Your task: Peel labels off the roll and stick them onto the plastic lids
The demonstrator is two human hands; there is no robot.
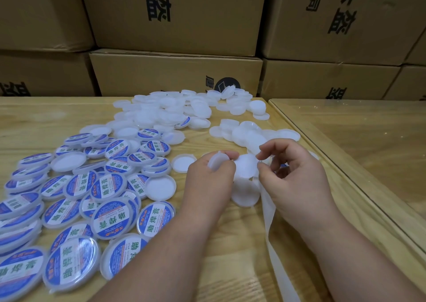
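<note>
While the left hand (208, 177) gripped a round white plastic lid (217, 163), the right hand's (292, 177) fingers (261, 156) pinched the backing strip (268, 206), ideally peeling slowly.

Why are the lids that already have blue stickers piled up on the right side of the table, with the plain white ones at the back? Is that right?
Not quite. The head view shows the labelled lids piled on the left side of the table, not the right. The plain white lids do sit farther back, and the left hand holds one blank lid.
</note>
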